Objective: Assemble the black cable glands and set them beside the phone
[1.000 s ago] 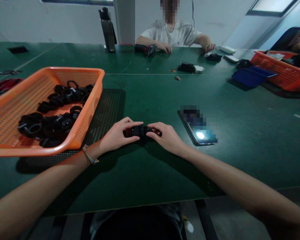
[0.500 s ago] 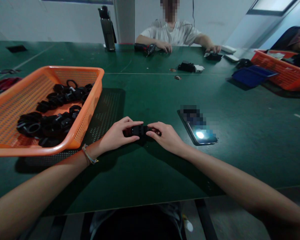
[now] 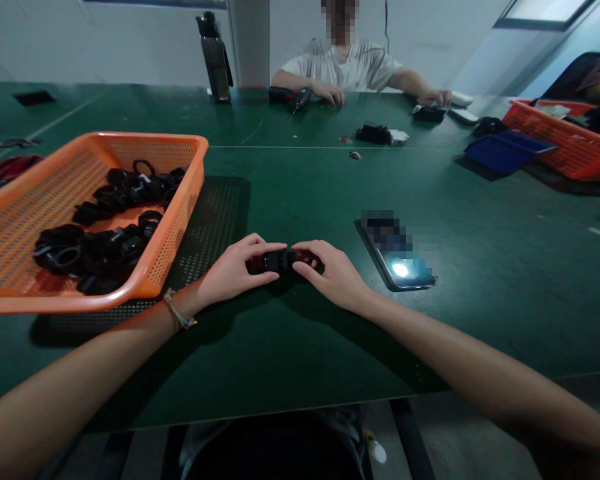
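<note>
Between my two hands, just above the green table (image 3: 300,360), is a small black plastic part (image 3: 276,261), dark and partly hidden by fingers. My left hand (image 3: 237,267) grips its left side, thumb in front and fingers behind. From the other side my right hand (image 3: 330,270) pinches the part's right end with thumb and forefinger. To the left, an orange perforated basket (image 3: 143,270) holds several black ring-shaped plastic pieces (image 3: 105,250). A phone (image 3: 405,272) with a bright reflection lies right of my right hand.
Across the table sits a person in a white shirt (image 3: 350,67), a hand on a dark object. Near them are a power drill (image 3: 291,97), a dark bottle (image 3: 215,63) and a black part with a white end (image 3: 375,133). A blue tray (image 3: 507,153) and red basket (image 3: 565,147) stand at right.
My right hand's fingers have shifted slightly at the part's right end. My left hand looks unmoved. The person opposite has moved one hand slightly to the right.
</note>
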### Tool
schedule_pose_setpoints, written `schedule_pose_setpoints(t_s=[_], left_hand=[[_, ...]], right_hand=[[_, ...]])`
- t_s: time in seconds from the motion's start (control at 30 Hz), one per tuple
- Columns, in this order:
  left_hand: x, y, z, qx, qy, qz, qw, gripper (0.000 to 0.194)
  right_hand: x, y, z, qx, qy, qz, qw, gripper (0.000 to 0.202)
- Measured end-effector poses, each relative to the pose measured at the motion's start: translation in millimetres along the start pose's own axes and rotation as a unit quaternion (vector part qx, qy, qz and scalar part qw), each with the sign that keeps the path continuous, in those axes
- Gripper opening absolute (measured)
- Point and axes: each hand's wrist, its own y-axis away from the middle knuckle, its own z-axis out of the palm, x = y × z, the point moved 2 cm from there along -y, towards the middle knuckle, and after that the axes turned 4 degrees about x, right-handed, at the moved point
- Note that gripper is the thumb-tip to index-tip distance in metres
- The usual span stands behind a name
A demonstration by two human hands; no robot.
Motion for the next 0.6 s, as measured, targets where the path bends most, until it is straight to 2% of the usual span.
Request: schedule_pose_setpoints(t_s=[0.2, 0.6], left_hand=[[0.4, -0.2, -0.6, -0.004, -0.006, 0.003, 1.000, 0.043], [0.2, 0.3, -0.5, -0.006, 0.008, -0.005, 1.000, 0.043]], right_hand=[[2.6, 1.6, 0.8, -0.003, -0.033, -0.027, 0.999, 0.029], [0.1, -0.2, -1.6, -0.029, -0.028, 0.013, 0.999, 0.025]])
